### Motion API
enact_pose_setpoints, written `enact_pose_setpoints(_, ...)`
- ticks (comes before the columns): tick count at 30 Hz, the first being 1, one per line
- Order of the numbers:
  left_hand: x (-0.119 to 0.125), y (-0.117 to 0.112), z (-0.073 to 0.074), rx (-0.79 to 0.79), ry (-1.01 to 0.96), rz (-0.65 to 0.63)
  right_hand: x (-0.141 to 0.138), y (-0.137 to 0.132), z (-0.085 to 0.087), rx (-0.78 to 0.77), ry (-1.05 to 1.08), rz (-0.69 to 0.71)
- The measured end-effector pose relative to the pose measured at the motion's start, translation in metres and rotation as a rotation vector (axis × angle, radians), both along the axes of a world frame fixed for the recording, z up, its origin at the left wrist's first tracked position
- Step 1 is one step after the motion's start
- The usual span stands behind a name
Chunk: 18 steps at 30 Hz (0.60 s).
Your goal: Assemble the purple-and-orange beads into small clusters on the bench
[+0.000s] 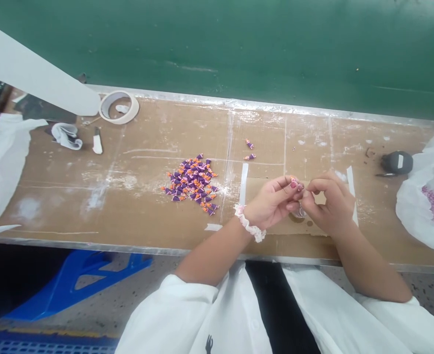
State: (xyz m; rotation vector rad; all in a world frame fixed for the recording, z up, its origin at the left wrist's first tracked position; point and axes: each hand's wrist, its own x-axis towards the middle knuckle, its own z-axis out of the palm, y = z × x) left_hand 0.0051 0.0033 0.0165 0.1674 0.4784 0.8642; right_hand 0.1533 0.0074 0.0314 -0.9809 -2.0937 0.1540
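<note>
right of centre in the frame, my left hand (274,201) and right hand (327,201) meet fingertip to fingertip over the cardboard-topped bench (146,216), both pinched shut on a tiny orange-and-pink piece (297,184) held between them. left of my hands, near the middle of the frame, lies a pile of purple and orange pieces (193,184). a tape roll (119,106) sits at upper left, a white bag (425,201) at the right edge.

Worn cardboard-topped bench (136,206) (tape-marked) bearing purple-orange pieces (193,183), tape roll (118,106).
</note>
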Motion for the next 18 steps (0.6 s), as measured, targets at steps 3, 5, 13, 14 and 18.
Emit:
enact_pose_setpoints(3, 0.0002, -0.0011, 0.0002, 0.000, 0.028, 0.008, 0.0006, -0.0006, -0.0029, 0.011, -0.001, -0.005)
enact_pose_setpoints(5, 0.0003, -0.0014, -0.0001, 0.021, 0.037, 0.012, 0.0007, -0.0010, -0.0031, 0.012, -0.006, -0.003)
enact_pose_setpoints(13, -0.0009, -0.0005, -0.0009, 0.044, 0.042, -0.024, 0.0004, 0.0005, -0.0034, 0.051, -0.009, 0.026)
enact_pose_setpoints(14, -0.0011, -0.0005, -0.0011, 0.048, 0.043, -0.027, 0.0007, 0.0009, -0.0038, 0.064, -0.011, 0.033)
enact_pose_setpoints(18, -0.0012, -0.0004, -0.0014, 0.042, 0.057, -0.027, 0.0009, 0.0013, -0.0039, 0.070, -0.028, 0.046)
